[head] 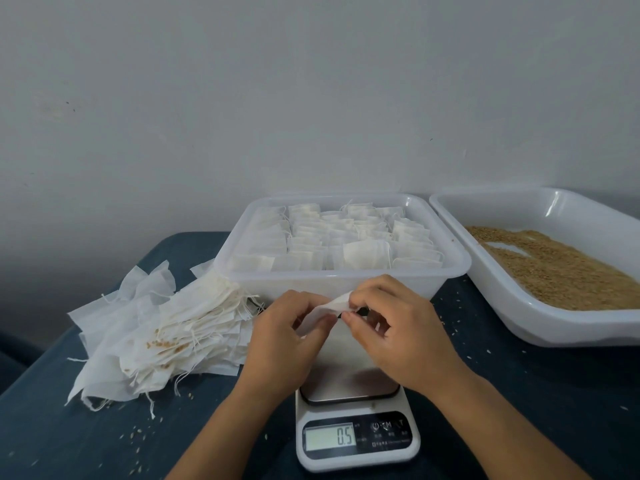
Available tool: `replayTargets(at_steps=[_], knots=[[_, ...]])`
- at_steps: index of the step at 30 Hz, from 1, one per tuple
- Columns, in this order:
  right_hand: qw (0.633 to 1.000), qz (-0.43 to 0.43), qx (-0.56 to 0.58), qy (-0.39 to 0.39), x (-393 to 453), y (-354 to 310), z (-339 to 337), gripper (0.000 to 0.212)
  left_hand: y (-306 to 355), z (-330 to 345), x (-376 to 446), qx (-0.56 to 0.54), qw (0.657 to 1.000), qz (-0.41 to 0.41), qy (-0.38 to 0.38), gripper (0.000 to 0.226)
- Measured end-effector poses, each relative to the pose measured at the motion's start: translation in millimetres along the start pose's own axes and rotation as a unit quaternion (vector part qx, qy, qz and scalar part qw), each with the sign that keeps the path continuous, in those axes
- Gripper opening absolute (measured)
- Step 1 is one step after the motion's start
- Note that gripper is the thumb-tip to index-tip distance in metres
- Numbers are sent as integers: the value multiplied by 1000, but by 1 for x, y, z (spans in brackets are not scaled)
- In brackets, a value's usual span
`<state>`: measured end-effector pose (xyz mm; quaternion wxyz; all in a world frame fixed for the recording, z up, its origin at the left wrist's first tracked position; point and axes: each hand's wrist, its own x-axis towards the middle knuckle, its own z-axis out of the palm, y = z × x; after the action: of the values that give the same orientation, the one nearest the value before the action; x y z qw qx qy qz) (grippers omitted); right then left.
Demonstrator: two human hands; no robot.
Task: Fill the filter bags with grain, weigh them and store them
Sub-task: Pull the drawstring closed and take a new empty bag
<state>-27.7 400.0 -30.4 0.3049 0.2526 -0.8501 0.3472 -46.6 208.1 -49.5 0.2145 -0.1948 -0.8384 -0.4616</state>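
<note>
Above the scale (pixel 349 375), left hand (pixel 287 337) and right hand (pixel 398 334), fingers curled, together pinching one filter bag (pixel 329 306).

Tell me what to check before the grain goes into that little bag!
1. Bag held: ok. The left hand and right hand both pinch the filter bag above the scale.
2. Bag mouth open: cannot tell; fingers hide it.
3. Grain ready: ok. The grain tray on the right holds plenty of grain.
4. Scale at zero: not ok. The display reads 0.5 with nothing seen on the pan.
5. Room in the storage box: cannot tell; filled bags already crowd it.
6. Spare bags: ok. A pile of empty bags lies on the left.
</note>
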Motion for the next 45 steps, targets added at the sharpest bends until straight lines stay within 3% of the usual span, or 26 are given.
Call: replayTargets(at_steps=[8,15,23,31,35,38,45], knots=[[990,44,52,-125,-2,5,-7,12,5,-1,-1,-11,1000,-6,-8,24],[981,91,105,-135,1,2,-17,23,10,-4,-3,-81,993,-56,-62,37],[977,65,155,-133,3,-7,-30,32,28,-10,0,-141,978,-12,-153,36],[977,24,134,-164,10,-17,-56,27,47,-19,25,-244,895,-101,-361,40],[977,6,112,-182,10,-23,-62,17,62,-11,44,-287,825,-129,-469,35],[981,-18,88,-170,9,-22,-66,23,64,-3,46,-309,796,-130,-504,29],[987,-19,82,-141,11,-15,-77,23,57,7,35,-300,852,-89,-420,18]])
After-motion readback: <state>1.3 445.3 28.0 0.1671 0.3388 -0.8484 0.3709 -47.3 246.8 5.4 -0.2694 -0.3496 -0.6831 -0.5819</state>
